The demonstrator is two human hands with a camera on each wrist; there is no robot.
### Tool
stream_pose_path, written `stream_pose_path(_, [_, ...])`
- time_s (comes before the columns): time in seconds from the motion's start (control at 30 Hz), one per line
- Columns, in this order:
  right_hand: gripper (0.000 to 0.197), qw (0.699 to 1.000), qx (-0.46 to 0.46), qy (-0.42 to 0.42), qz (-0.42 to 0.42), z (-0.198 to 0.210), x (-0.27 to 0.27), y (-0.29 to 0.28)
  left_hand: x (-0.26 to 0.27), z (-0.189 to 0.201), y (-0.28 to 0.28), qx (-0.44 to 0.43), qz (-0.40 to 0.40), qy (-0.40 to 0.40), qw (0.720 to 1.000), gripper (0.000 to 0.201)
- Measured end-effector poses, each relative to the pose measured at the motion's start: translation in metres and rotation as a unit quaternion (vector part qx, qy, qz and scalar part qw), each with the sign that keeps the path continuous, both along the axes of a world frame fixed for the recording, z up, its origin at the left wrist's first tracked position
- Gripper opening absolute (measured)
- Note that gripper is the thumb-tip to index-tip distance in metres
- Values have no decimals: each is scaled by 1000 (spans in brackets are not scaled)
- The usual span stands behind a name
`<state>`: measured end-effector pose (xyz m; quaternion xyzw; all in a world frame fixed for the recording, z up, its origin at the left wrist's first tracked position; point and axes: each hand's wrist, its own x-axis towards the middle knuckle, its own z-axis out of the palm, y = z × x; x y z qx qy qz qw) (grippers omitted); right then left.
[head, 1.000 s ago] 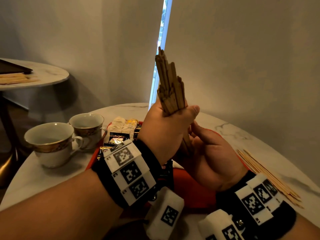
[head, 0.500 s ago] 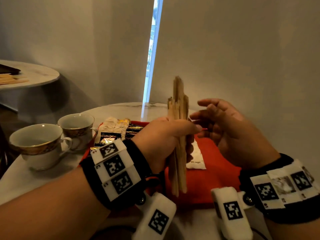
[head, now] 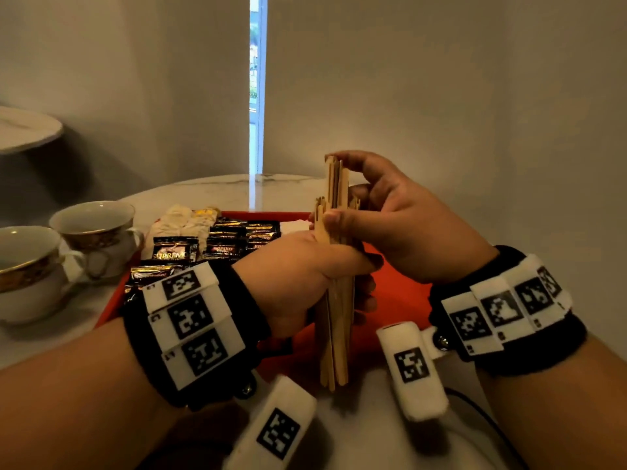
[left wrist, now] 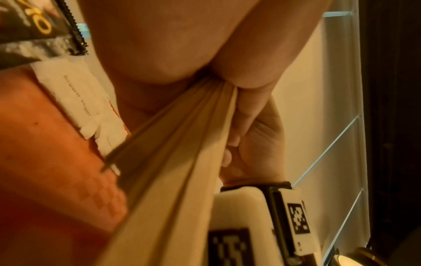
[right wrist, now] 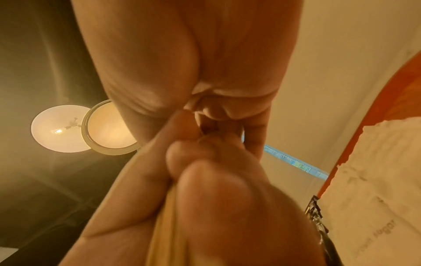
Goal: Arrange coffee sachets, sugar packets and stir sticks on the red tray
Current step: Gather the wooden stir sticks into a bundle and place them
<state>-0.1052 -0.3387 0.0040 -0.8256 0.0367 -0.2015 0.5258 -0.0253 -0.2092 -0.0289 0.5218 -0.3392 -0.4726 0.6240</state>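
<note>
In the head view, at the centre of the frame, the left hand (head: 305,276) is wrapped round the middle of a bundle of stir sticks (head: 334,337), which stands upright, its long axis running top to bottom, lower ends just above the near edge of the red tray (head: 400,296). The right hand (head: 400,225) is curled over the bundle's upper ends, fingertips on top and thumb pressed against the side. At centre left of the frame, dark coffee sachets (head: 234,240) lie in rows on the tray with pale sugar packets (head: 183,220) behind them; two cups (head: 98,239) stand on the tabletop (head: 40,337) at the left edge. In the left wrist view the sticks (left wrist: 173,180) run diagonally from the fist at upper centre toward the bottom, with a white sugar packet (left wrist: 77,95) on the tray at left. In the right wrist view the fingers (right wrist: 227,198) close on the stick ends at lower centre, blurred.
</note>
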Motion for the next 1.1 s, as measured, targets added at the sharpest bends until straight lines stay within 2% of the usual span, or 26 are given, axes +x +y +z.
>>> stream_pose_path(0.1, [66,1000,-21,6,-19,2,-1,-5,-7,-4,-1,14,1,12,1000,3])
stream_pose_path(0.2, [49,994,-42,-29,-96,7,-5,-13,-13,-10,-4,33,-14,8,999,12])
stream_pose_path(0.27, [44,991,-50,-49,-114,10,-9,-18,-16,-12,-5,42,-31,3,999,17])
stream_pose_path(0.33, [37,991,-89,-35,-92,12,-11,-14,-17,-15,-5,47,-36,-4,998,24])
stream_pose_path(0.4, [29,988,-145,24,-39,9,-8,-7,-18,-17,-6,40,-30,-10,999,29])
stream_pose_path(0.5, [27,971,-222,88,7,4,-5,1,-15,-19,-8,39,-9,-31,999,20])
stream_pose_path(0.6, [18,985,-167,43,-16,9,-8,0,-14,-16,-7,43,-6,-18,999,20])
stream_pose_path(0.67, [21,990,-138,33,-11,10,-9,2,-14,-13,-5,43,-5,-10,999,18])
stream_pose_path(0.8, [31,973,-213,90,26,1,-4,11,-11,-12,-4,31,22,10,999,13])
stream_pose_path(0.93, [27,977,-209,5,-45,6,-5,4,-10,-11,-5,39,38,3,999,7])
stream_pose_path(1.1, [27,973,-228,37,-10,-3,2,13,-2,-8,-4,48,41,14,998,8])
